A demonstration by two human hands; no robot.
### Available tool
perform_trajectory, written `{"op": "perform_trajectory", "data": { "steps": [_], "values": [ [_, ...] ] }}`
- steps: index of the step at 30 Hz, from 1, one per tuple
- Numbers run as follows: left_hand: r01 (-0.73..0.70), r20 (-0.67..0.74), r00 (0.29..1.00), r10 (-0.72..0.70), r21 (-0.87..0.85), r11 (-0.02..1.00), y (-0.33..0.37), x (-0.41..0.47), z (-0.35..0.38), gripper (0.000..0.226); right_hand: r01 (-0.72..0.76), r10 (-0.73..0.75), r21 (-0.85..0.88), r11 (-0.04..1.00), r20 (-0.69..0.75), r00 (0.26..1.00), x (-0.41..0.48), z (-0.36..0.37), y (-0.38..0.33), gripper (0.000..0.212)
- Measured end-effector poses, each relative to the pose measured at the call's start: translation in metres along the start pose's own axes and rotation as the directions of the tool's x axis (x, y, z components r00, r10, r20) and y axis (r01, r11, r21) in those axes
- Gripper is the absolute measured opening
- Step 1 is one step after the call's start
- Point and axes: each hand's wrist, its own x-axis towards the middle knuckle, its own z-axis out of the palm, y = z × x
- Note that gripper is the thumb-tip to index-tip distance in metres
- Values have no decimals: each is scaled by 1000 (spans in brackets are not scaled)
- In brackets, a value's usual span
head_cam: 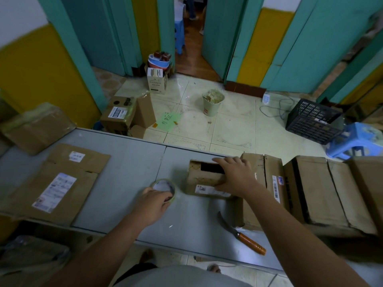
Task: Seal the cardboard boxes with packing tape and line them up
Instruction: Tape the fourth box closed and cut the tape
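Note:
A small cardboard box (202,179) sits on the grey table (128,162), its top flaps partly apart with a dark gap showing. My right hand (236,177) lies flat on the box's right side, fingers spread over the flap. A roll of clear packing tape (163,188) lies flat on the table left of the box. My left hand (154,204) grips the roll's near edge. To the right, larger cardboard boxes (310,189) stand side by side in a row.
A knife with an orange handle (241,235) lies near the table's front edge. Flattened cardboard (56,183) covers the table's left end, with a wrapped parcel (35,125) behind it. On the floor stand more boxes (122,114), a bin (212,102), a black crate (313,121) and a blue stool (356,141).

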Motion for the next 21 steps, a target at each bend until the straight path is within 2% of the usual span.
{"op": "perform_trajectory", "data": {
  "steps": [3,5,7,10,14,18,21],
  "values": [
    [-19,-107,994,17,-18,1000,3,-2,-1,12,-3,5,25,1000,-76,997,-2,-1,4,109],
    [-18,-175,984,3,-87,996,4,-4,-3,21,4,0,34,999,-111,994,-4,-3,5,109],
    [23,-173,984,-42,-112,993,7,-3,-11,32,8,-5,29,1000,-130,991,-7,-3,4,106],
    [28,-290,955,-71,-151,988,11,7,-27,46,-11,13,14,1000,-152,988,-9,-2,0,100],
    [28,-497,856,-144,-232,972,26,30,-51,26,-48,47,-4,999,-189,981,-8,-1,-9,80],
    [-33,-594,800,-91,-194,980,42,43,-67,26,-26,37,66,997,-161,986,-7,3,-23,67],
    [-100,-594,803,-44,-206,974,47,44,-73,27,-55,84,180,982,-159,984,-8,3,-28,58]
  ]
}}
